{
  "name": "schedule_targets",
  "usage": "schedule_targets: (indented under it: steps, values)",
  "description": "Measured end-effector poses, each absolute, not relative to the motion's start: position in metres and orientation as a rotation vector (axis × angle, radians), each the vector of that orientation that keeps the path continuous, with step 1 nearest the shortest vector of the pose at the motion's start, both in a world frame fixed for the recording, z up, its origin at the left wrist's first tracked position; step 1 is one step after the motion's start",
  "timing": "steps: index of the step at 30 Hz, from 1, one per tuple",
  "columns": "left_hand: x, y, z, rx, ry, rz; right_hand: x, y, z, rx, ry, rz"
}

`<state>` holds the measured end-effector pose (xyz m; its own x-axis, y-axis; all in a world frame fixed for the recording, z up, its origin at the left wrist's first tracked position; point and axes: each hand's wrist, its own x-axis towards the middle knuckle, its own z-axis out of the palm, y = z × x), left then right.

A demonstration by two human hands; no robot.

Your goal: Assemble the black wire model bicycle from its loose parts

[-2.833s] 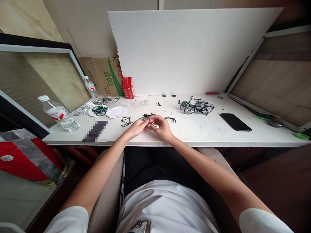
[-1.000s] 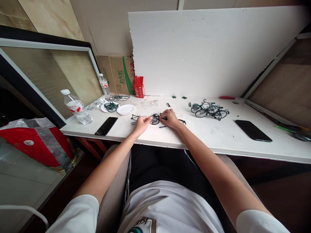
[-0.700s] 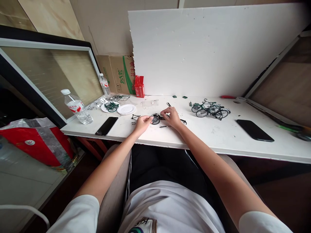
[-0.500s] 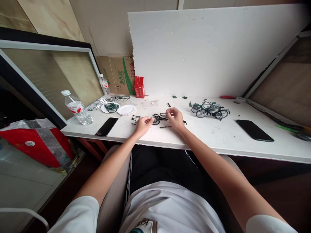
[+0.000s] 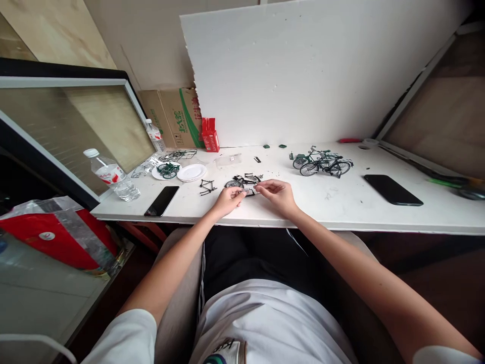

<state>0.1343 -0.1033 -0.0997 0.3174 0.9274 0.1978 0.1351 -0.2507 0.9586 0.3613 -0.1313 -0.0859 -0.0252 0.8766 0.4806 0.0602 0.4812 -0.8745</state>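
Observation:
Fingers of my left hand [image 5: 229, 201] are pinched on a small part too tiny to make out. Close by on its right, my right hand [image 5: 279, 194] is also closed, thumb against fingers, at the other side of that small part. Just behind both hands lies a partly built black model bicycle [image 5: 242, 181] on the white table [image 5: 318, 202]. A black bicycle frame [image 5: 207, 187] rests left of my left hand. Finished-looking model bicycles, one green [image 5: 300, 161] and one black [image 5: 326, 168], stand to the right.
Two phones lie on the table, one left [image 5: 161, 201], one right [image 5: 393, 190]. Paper plates [image 5: 191, 172], green parts [image 5: 168, 170] and a water bottle [image 5: 113, 177] are at the left. A red box [image 5: 210, 135] stands at the back.
My hands have come closer together, and my right hand is lower, nearer the table's front edge. More of the partly built bicycle shows behind them. The view has shifted slightly.

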Motion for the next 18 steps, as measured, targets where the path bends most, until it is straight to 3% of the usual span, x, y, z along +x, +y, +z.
schedule_targets:
  steps: [6, 18]
  values:
    - [0.132, -0.098, -0.099, 1.563, 0.963, 0.996, 0.355, -0.14, -0.083, -0.929, -1.631, 0.473]
    - [0.124, -0.107, -0.081, 1.586, 0.784, 0.84, 0.353, -0.15, -0.076, -0.822, -1.707, 0.411]
